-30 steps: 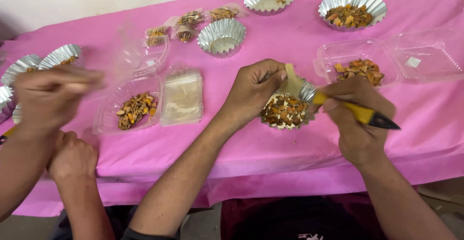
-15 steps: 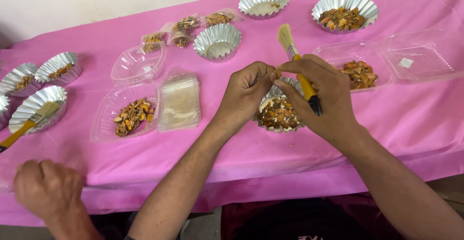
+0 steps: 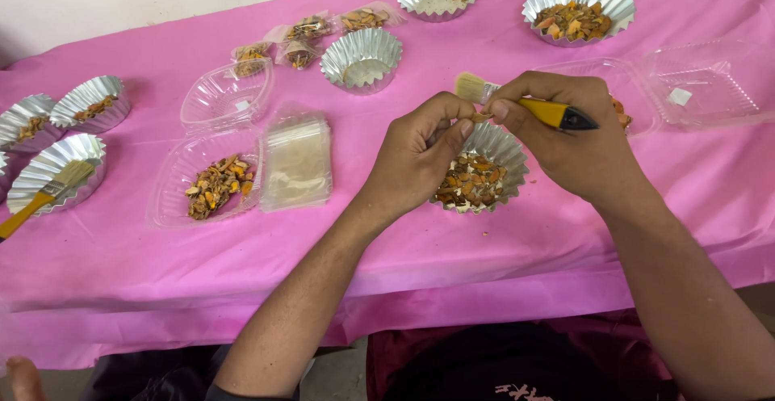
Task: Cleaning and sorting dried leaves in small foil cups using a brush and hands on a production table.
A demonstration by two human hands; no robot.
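A fluted foil cup holding orange-brown dried pieces sits on the pink tablecloth near the front edge. My left hand hovers over the cup's left rim, thumb and fingers pinched on a small tan piece. My right hand is just right of the cup and grips a brush with a yellow handle. Its black end points right and its pale bristles point left, just above my left fingers. The two hands touch at the fingertips.
An open clear clamshell with dried pieces and a stack of small clear bags lie left. More foil cups and filled little bags stand behind. Another clamshell lies right. At far left, a second brush rests in a cup; another person's hand.
My right hand lifted the brush out of the cup, then tipped it from upright to sideways, bristles pointing left. The other person's hand set a brush in the left cup and dropped low.
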